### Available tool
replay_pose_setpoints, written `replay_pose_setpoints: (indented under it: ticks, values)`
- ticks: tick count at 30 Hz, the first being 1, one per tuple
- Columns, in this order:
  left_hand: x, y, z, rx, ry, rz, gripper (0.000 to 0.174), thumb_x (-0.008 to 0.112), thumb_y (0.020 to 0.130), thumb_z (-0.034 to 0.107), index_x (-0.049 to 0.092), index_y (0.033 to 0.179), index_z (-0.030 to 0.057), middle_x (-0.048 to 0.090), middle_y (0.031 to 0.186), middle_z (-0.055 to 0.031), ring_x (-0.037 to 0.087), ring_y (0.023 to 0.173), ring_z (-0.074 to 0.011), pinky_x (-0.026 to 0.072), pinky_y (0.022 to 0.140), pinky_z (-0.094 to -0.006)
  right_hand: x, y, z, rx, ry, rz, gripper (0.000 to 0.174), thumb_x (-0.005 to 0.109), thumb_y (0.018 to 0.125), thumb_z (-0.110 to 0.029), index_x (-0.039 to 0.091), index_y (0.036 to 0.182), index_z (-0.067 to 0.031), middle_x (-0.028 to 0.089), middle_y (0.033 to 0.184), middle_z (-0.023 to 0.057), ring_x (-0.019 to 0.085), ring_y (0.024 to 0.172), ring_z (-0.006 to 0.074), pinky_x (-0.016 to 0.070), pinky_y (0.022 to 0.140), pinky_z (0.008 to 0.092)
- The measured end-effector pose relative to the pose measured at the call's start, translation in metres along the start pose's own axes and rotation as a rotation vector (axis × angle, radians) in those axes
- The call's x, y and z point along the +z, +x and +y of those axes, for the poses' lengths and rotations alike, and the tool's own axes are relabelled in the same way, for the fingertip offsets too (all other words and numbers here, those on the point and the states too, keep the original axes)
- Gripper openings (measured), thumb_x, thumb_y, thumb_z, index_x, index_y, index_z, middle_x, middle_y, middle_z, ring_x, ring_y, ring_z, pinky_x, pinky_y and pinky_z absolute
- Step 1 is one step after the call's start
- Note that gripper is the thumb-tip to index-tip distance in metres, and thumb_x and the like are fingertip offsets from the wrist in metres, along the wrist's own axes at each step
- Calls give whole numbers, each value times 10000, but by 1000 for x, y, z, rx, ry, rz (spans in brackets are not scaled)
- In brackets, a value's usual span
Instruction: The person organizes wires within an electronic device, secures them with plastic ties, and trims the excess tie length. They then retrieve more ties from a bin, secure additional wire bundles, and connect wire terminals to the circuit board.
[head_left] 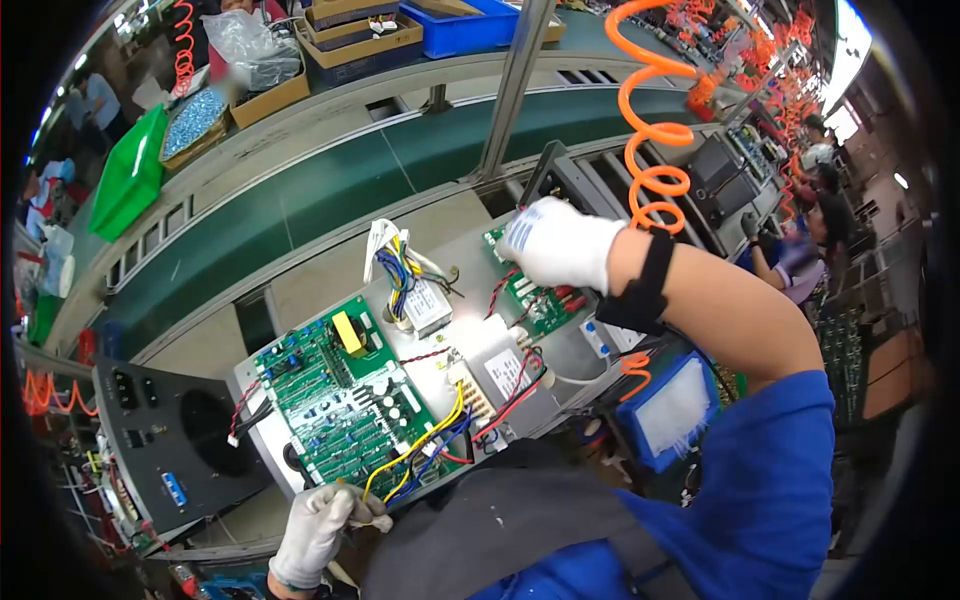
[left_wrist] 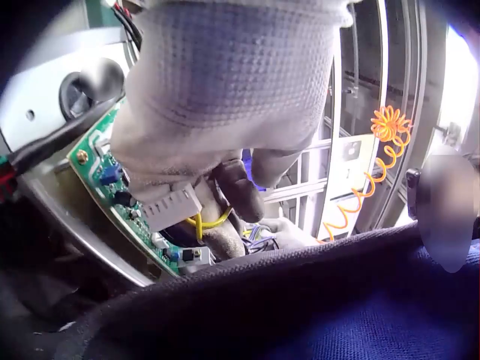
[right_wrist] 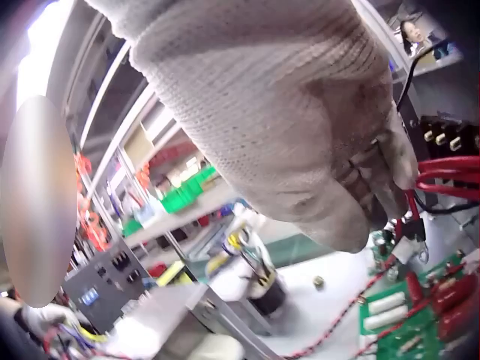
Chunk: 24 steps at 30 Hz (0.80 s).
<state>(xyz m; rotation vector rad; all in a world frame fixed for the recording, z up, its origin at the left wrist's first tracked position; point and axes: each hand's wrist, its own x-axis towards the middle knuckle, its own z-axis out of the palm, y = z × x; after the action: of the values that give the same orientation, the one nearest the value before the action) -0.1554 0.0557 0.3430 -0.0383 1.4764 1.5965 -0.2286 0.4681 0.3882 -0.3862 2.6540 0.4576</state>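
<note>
My gloved left hand (head_left: 318, 530) pinches a white plug connector (left_wrist: 174, 208) with yellow wires (left_wrist: 210, 223), at the near edge of the large green circuit board (head_left: 345, 410). The yellow and blue wires run from the hand to a terminal block (head_left: 476, 400). My gloved right hand (head_left: 562, 243) is over a smaller green circuit board (head_left: 548, 312) at the far right of the metal chassis. In the right wrist view its curled fingers hold red wires (right_wrist: 450, 176), close beside a black panel. Part of the grip is hidden by the glove.
A metal-cased unit with bundled wires (head_left: 428, 305) stands mid-chassis. The black fan panel (head_left: 180, 440) is at the left end. An orange coiled hose (head_left: 655, 130) hangs close to the right hand. Behind lies a green conveyor (head_left: 340, 180); a blue tray (head_left: 675, 410) stands at the right.
</note>
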Motion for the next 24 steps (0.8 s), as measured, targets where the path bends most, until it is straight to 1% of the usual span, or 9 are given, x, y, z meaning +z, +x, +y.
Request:
replay_pose_setpoints:
  ticks: [3, 6, 10, 14, 16, 18, 20, 22, 24]
  values:
    - [-6, 3, 5, -26, -63, 10, 496, 663, 895, 438, 607, 777, -41, 656, 899, -198, 680, 784, -250, 555, 710, -342, 14, 18, -5, -12, -206, -193, 211, 699, 755, -101, 755, 957, -82, 734, 882, 84, 718, 840, 261, 557, 655, 376]
    - [-6, 10, 13, -15, -94, -1, 423, 665, 916, 351, 634, 826, -61, 667, 937, -178, 671, 800, -218, 541, 739, -317, 6, 23, 8, -38, -186, -244, 217, 646, 777, -132, 699, 983, -95, 677, 902, 98, 687, 874, 279, 537, 711, 393]
    - [-17, 22, 21, 172, 85, 63, 338, 681, 909, 281, 650, 812, -42, 665, 1000, -157, 639, 859, -179, 511, 784, -286, -29, -3, 23, 41, 204, 260, 133, 651, 806, -168, 638, 894, -70, 620, 823, 143, 655, 802, 309, 496, 671, 406]
    - [-22, 33, 64, 454, 603, 271, 86, 623, 822, 56, 644, 849, -23, 669, 970, -145, 641, 878, -203, 496, 793, -340, -51, -21, 13, 106, 457, 411, 155, 646, 815, -133, 640, 944, -48, 652, 830, 132, 655, 835, 301, 511, 709, 372]
    - [-4, 45, 103, 725, 877, 339, 124, 598, 816, 33, 654, 920, -8, 660, 933, -154, 646, 851, -258, 497, 788, -357, -39, -13, 3, -41, 951, 566, 179, 645, 798, -38, 658, 976, -28, 652, 892, 105, 655, 836, 214, 512, 716, 315]
    - [21, 64, 136, 884, 923, 262, 220, 572, 841, 45, 647, 1042, 2, 643, 933, -172, 639, 845, -316, 498, 785, -368, -38, -12, -14, 49, 1490, 506, 272, 638, 834, 9, 649, 1106, 21, 626, 1073, 63, 608, 943, 113, 502, 840, 258]
    - [46, 91, 151, 950, 933, 193, 370, 569, 847, 20, 590, 1216, 14, 644, 1036, -169, 654, 888, -256, 505, 819, -343, -38, -8, -32, -44, 1843, 613, 436, 659, 849, -17, 547, 1266, 43, 615, 1106, 98, 599, 988, 128, 496, 888, 272]
    - [68, 118, 155, 1019, 1017, 206, 458, 565, 852, 15, 535, 1307, 46, 630, 1040, -176, 641, 914, -303, 505, 825, -368, -32, -7, -40, -181, 2099, 573, 679, 660, 849, 1, 308, 1429, 42, 583, 1168, 122, 602, 1020, 165, 490, 922, 298]
    - [84, 134, 156, 1094, 1033, 142, 450, 555, 864, 21, 530, 1312, 54, 620, 1037, -186, 620, 952, -342, 501, 820, -384, -30, -4, -49, -262, 2205, 574, 727, 644, 857, 14, 221, 1447, 39, 570, 1177, 125, 610, 1014, 182, 484, 928, 301]
